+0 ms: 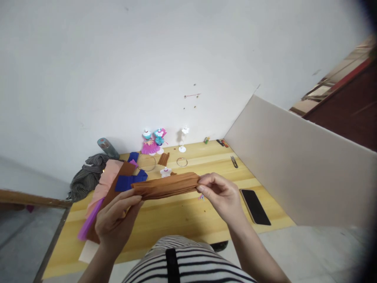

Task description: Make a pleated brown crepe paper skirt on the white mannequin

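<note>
A strip of brown pleated crepe paper (167,186) is stretched level between my two hands, above the table. My left hand (116,216) pinches its left end, thumb below and fingers behind. The right end sits between the thumb and forefinger of my right hand (220,194). Just behind the strip stands a small white dress form (165,171), its lower part hidden. A smaller brown pleated piece (163,158) lies farther back on the table, between two thin wire rings. Folded blue crepe paper (129,181) is beyond my left hand.
On the wooden table (176,226), a phone (255,207) lies right of my right hand, with thread snips (234,162) behind it. Two dressed mini forms (150,146) and a bare white one (183,139) stand near the wall. Pink, brown and purple sheets (107,179) pile at left. A partition (282,157) borders the right.
</note>
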Demonstrator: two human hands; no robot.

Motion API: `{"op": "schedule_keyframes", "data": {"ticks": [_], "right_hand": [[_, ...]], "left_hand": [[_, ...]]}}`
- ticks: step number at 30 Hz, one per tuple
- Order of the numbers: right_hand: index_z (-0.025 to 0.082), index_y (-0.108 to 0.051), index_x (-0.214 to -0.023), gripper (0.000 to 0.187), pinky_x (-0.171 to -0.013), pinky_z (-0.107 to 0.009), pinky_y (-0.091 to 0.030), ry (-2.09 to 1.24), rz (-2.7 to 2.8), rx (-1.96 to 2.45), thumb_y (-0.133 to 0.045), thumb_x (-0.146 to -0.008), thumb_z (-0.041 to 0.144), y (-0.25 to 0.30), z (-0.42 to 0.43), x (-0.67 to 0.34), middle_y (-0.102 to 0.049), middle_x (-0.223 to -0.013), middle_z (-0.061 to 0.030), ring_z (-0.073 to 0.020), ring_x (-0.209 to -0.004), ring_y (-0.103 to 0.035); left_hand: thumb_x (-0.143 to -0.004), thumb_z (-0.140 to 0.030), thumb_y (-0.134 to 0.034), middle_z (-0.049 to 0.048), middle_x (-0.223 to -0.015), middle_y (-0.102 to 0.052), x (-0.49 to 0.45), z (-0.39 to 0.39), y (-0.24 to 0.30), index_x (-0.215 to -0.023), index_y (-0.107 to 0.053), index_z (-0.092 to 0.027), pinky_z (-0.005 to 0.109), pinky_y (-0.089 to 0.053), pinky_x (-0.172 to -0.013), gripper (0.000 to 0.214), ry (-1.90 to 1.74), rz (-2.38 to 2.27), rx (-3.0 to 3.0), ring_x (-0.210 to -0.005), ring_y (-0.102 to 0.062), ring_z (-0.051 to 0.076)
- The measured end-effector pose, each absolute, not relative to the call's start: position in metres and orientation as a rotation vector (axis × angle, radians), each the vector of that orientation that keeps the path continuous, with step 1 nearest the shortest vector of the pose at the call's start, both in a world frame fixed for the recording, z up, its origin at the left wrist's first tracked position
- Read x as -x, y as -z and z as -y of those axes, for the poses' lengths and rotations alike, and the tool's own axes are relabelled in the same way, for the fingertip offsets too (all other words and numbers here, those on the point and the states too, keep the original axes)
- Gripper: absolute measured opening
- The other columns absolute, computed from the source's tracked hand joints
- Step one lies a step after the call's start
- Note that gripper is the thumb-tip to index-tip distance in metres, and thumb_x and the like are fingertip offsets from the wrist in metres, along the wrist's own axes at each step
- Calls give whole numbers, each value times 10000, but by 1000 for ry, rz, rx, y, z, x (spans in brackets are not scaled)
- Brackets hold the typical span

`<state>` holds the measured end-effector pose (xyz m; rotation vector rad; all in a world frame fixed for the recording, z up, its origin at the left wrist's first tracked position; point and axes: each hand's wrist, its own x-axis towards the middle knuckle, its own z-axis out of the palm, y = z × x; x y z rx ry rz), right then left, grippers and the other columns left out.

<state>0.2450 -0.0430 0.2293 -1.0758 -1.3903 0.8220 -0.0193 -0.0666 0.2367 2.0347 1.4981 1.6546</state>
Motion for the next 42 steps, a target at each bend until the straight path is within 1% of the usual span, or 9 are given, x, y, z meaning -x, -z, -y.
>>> {"op": "schedule_keyframes", "data": {"ticks": [5,9,17,24,28,32,37,39,42], "right_hand": [[195,-604,-638,163,-596,-281,-478,-788,1407,979,-707,-760,229,-229,41,-245,-626,-673,-26,-159,-648,-594],[198,-587,-589,217,-649,-322,-484,-751,1456,988,-702,-764,253,-231,42,-246,-616,-652,-34,-178,-671,-597],[198,-566,-608,209,-582,-295,-454,-774,1472,968,-680,-778,244,-234,44,-248,-576,-602,-17,-159,-603,-553],[195,-552,-649,192,-554,-265,-444,-820,1432,973,-670,-789,249,-232,47,-247,-564,-619,-6,-141,-593,-536],[204,-644,-795,82,-548,-255,-454,-776,1428,990,-657,-806,284,-233,49,-248,-583,-661,-9,-138,-593,-536],[214,-665,-989,258,-636,-291,-492,-795,1522,973,-661,-801,391,-231,51,-249,-662,-840,-60,-182,-719,-603],[220,-606,-1143,432,-667,-311,-497,-899,1626,947,-631,-801,483,-225,52,-255,-643,-998,-92,-217,-825,-617],[224,-582,-1177,392,-620,-304,-485,-820,1604,1018,-570,-851,441,-225,51,-259,-615,-977,-80,-180,-729,-589],[223,-590,-1148,306,-619,-320,-465,-484,1551,1111,-577,-853,303,-231,51,-258,-566,-863,-49,-162,-673,-534]], "left_hand": [[-644,-158,-750,24,-777,-732,16,67,-236,-687,-733,-193,224,-600,-639,58,-1617,-1513,-1658,-681,-693,154],[-612,-175,-769,21,-764,-719,13,65,-236,-666,-725,-171,236,-616,-601,70,-1609,-1476,-1379,-643,-682,151],[-614,-213,-777,26,-749,-711,6,66,-244,-650,-714,-157,235,-606,-537,92,-1558,-1432,-1214,-510,-651,125],[-573,-191,-781,49,-795,-716,10,62,-238,-640,-718,-157,236,-612,-612,98,-1570,-1450,-1303,-676,-689,169],[-597,-155,-755,26,-800,-701,4,66,-238,-651,-720,-168,225,-613,-615,65,-1624,-1422,-1233,-657,-680,144],[-608,-134,-751,20,-789,-704,3,67,-238,-664,-723,-171,206,-604,-628,72,-1647,-1428,-1304,-665,-678,135],[-637,-118,-743,-1,-777,-704,8,64,-237,-702,-722,-185,165,-581,-603,95,-1645,-1421,-1430,-643,-670,108],[-661,-112,-730,-8,-784,-703,9,63,-238,-720,-718,-192,160,-574,-629,100,-1657,-1438,-1484,-660,-670,100],[-675,-106,-727,-6,-794,-711,9,62,-240,-745,-715,-201,177,-564,-721,119,-1639,-1487,-1695,-757,-681,116]]}}
